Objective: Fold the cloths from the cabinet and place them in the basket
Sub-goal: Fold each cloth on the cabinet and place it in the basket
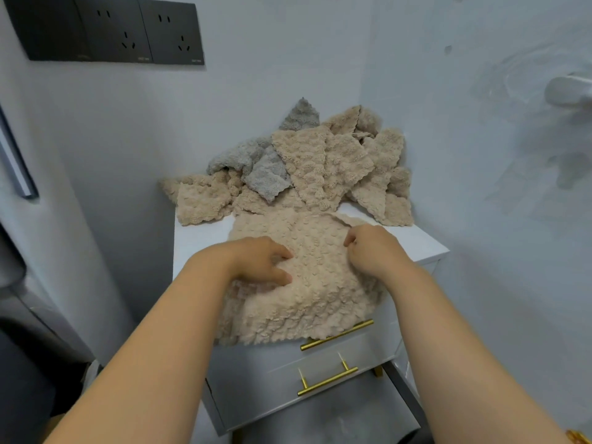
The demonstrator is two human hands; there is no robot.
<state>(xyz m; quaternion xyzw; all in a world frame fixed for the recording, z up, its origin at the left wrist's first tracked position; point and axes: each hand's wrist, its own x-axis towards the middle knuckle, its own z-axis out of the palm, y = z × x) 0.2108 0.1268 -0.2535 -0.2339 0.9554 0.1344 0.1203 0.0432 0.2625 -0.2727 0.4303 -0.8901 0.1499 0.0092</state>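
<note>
**Currently: beige cloth [314, 283] being handled on the cabinet's surface [198, 238]**

Dark wall sockets [109, 30] are sitting at upper left. Left hand [266, 261] is pressing down with curled fingers, its grip bunching the beige cloth, which is lying on the white surface and hanging over the front edge onto the upper drawer. Right hand [371, 251] is pinching a raised fold of the same cloth, grip closed on it. Pile of beige and grey cloths [320, 165] is resting behind, against the wall corner. Gold drawer handles [326, 378] are showing below.
</note>
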